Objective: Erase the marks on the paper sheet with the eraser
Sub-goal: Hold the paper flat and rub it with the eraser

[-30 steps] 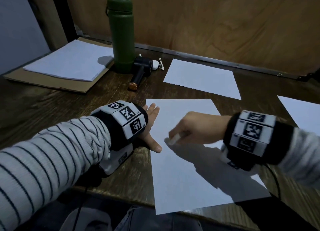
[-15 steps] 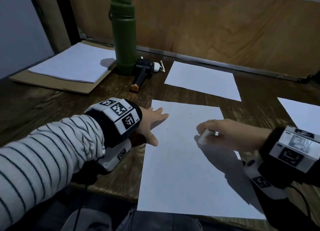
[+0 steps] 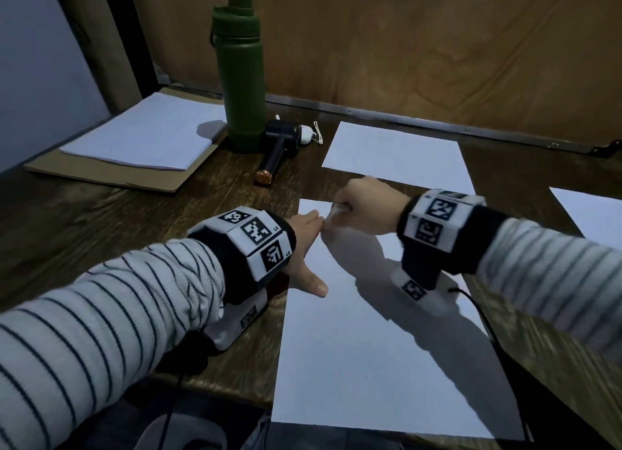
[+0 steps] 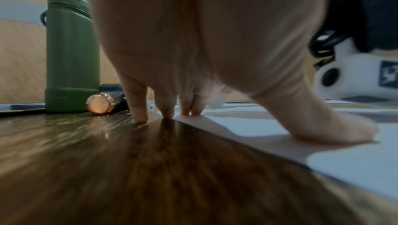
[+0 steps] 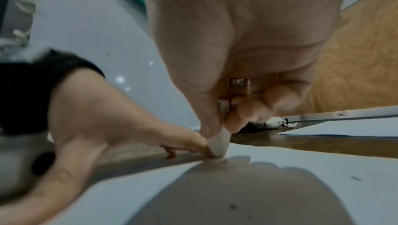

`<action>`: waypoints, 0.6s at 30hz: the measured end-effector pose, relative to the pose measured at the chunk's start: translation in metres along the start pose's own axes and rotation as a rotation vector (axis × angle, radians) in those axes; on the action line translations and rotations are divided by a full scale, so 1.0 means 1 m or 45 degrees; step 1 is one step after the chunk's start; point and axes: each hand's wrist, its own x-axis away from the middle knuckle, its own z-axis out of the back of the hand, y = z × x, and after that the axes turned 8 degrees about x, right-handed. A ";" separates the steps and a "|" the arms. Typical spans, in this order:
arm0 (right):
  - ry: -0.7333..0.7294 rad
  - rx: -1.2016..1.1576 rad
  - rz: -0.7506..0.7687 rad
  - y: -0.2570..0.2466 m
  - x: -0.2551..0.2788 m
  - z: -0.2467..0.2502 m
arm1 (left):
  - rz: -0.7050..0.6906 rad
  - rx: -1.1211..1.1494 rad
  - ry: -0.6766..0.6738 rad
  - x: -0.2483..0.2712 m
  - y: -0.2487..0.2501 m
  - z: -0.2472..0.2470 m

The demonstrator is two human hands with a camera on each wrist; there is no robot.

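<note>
A white paper sheet (image 3: 370, 355) lies on the dark wooden table in front of me, reaching to the near edge. My left hand (image 3: 304, 244) lies flat with spread fingers on the sheet's left edge, thumb (image 4: 336, 126) pressed on the paper (image 4: 323, 152). My right hand (image 3: 363, 210) pinches a small white eraser (image 3: 336, 212) between thumb and fingers. The eraser (image 5: 218, 143) tip touches the paper (image 5: 301, 177) near the far left corner, right beside my left fingertips (image 5: 193, 145). Small dark specks (image 5: 355, 177) show on the sheet.
A green bottle (image 3: 239, 75) stands at the back, with a black handheld device (image 3: 276, 149) lying beside it. A paper stack on cardboard (image 3: 141, 139) sits at the far left. More loose sheets (image 3: 400, 153) lie behind and to the right (image 3: 592, 213).
My right hand has carried the eraser from the sheet's middle right up and left to the far left corner, next to the left fingertips. The left hand stays flat on the paper's edge.
</note>
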 end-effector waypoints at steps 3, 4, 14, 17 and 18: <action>-0.026 0.063 0.034 -0.013 0.006 -0.007 | 0.016 -0.015 -0.035 -0.002 -0.001 0.000; -0.047 0.060 0.126 -0.015 0.012 -0.008 | 0.013 -0.014 -0.045 -0.003 -0.001 -0.001; -0.006 -0.018 0.086 -0.001 -0.002 -0.004 | 0.006 -0.048 -0.058 0.000 0.000 -0.002; -0.178 0.004 0.196 -0.008 0.016 -0.007 | 0.006 -0.046 -0.056 0.000 0.000 -0.004; -0.247 -0.003 0.213 -0.010 0.022 -0.007 | 0.012 -0.046 -0.057 0.000 0.000 -0.004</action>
